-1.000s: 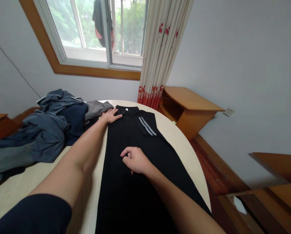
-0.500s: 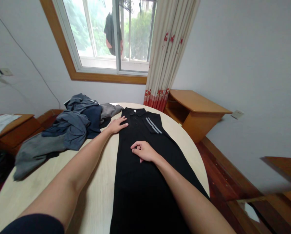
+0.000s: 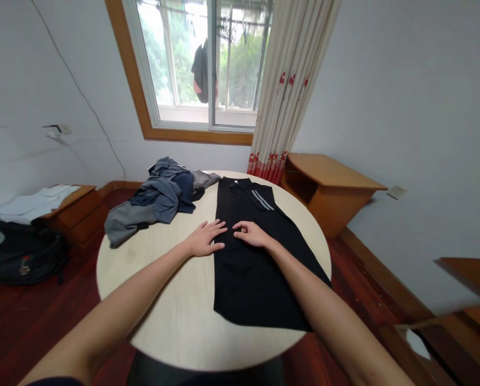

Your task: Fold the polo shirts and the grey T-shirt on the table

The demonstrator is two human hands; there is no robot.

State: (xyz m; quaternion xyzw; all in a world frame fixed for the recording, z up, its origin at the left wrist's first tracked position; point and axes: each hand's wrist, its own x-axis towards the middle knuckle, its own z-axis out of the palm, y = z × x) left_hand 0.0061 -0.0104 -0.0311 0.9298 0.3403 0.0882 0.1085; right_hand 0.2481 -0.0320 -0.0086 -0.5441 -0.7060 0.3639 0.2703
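Observation:
A black polo shirt [image 3: 260,284] lies on the round table, its collar at the far end and its hem towards me. The sleeve [image 3: 263,200], with two grey stripes, rests across its right upper side. Only one sleeve shows, and the left edge runs straight like a fold. My left hand [image 3: 205,238] lies flat across that edge, fingers spread on the cloth. Close by on the right, my right hand [image 3: 251,235] rests on the shirt's middle, fingers loosely curved, with a gap between thumb and index finger. Neither hand grips the fabric.
A heap of grey and navy clothes [image 3: 155,198] lies on the left of the pale round table [image 3: 171,321]. Behind stand a window and a patterned curtain [image 3: 282,80]. A wooden desk [image 3: 332,177] is at right; a black bag [image 3: 27,254] sits on the floor at left.
My left hand has slid down the shirt's left edge, from beside the collar to mid-length. The right hand stays near the middle. The view has pulled back, showing the hem and the table's near edge.

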